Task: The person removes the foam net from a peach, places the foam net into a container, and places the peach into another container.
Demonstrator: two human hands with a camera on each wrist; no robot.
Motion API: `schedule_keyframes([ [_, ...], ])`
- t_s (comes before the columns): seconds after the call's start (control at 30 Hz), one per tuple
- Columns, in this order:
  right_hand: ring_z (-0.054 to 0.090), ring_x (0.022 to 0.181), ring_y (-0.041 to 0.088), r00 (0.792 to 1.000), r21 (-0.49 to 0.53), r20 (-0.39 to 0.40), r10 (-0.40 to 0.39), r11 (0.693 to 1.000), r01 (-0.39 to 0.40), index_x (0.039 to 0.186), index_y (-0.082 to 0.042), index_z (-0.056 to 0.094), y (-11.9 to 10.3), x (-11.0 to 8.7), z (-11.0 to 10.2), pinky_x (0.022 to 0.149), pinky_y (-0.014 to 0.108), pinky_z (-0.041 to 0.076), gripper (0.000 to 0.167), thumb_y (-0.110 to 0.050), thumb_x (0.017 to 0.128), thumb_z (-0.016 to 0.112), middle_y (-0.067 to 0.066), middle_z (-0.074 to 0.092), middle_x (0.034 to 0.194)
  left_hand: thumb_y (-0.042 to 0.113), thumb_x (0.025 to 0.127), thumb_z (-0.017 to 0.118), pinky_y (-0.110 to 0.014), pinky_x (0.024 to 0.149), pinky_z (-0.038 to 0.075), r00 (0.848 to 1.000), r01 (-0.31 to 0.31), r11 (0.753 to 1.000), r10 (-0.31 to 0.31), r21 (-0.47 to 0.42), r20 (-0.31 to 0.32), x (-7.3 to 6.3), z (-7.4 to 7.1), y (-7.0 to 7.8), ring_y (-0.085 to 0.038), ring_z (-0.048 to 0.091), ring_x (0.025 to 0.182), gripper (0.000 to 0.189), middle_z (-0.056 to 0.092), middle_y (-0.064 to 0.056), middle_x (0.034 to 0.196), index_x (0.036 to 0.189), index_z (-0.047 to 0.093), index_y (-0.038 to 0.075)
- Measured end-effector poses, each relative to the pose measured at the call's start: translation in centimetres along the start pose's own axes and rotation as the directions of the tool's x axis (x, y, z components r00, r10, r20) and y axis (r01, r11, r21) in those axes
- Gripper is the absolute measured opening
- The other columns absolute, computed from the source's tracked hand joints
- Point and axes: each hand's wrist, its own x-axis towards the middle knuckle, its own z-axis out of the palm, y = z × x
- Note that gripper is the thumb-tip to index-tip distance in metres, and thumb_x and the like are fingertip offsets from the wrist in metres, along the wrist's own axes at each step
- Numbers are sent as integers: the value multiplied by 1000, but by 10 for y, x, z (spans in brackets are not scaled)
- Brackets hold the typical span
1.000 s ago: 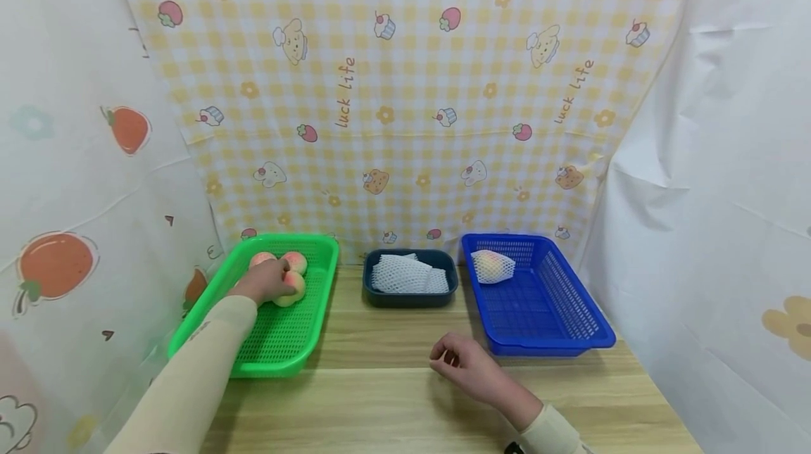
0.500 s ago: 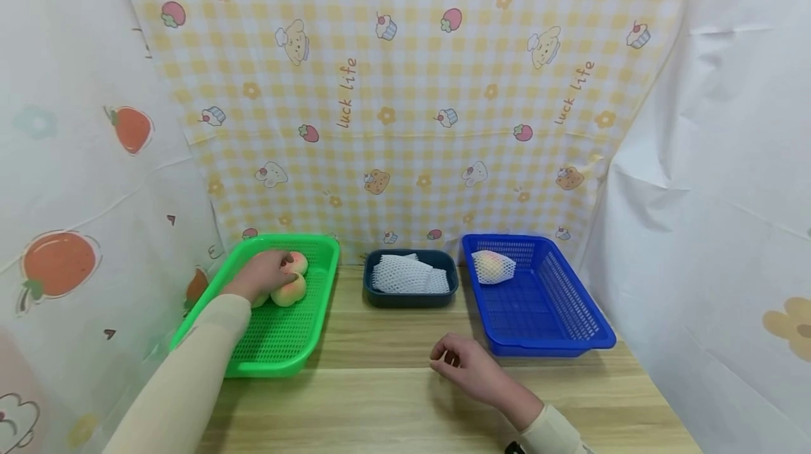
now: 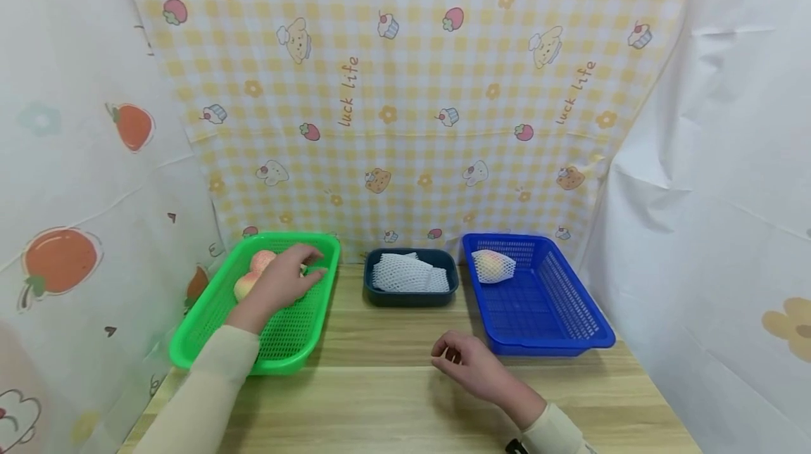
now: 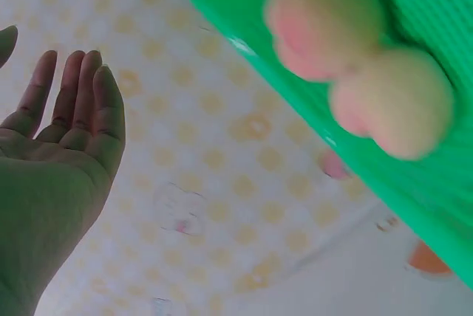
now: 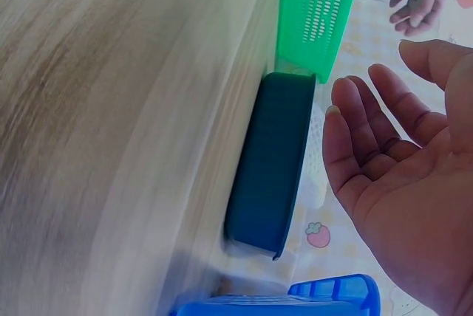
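Note:
My left hand [image 3: 283, 281] is raised over the green basket [image 3: 184, 352], its fingers loosely bent. In the left wrist view the palm holds nothing, and two peaches [image 4: 392, 102] lie in the basket apart from the hand. From the head view, a pink peach [image 3: 262, 260] and a paler peach [image 3: 246, 287] show left of the hand, which covers the basket's middle. My right hand [image 3: 469, 367] is low over the table in front of the blue basket [image 3: 538, 350]. Its fingers are relaxed and slightly curved, with nothing in them.
Between the baskets stands a small dark tray [image 3: 410, 299] with white foam net sleeves [image 3: 405, 274] in it. One peach in a foam net [image 3: 493, 267] lies at the back left of the blue basket. A checked cloth [image 3: 393, 144] hangs behind.
My left hand has lifted off the peaches and moved right, its fingers spreading toward the basket's right rim. It now hides the peaches it was touching. My right hand stays in place.

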Motion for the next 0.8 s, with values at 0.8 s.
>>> schedule_keyframes([
  [0.8,64,82,12,994,-9,-112,11,1000,-12,112,-17,76,-6,-11,-51,69,29,57,11,-28,109,74,-8,68,96,22,104,79,-45,98,61,978,-207,968,210,-141,7,2,107,114,-23,70,112,20,72,-1,119,122,76,14],
])
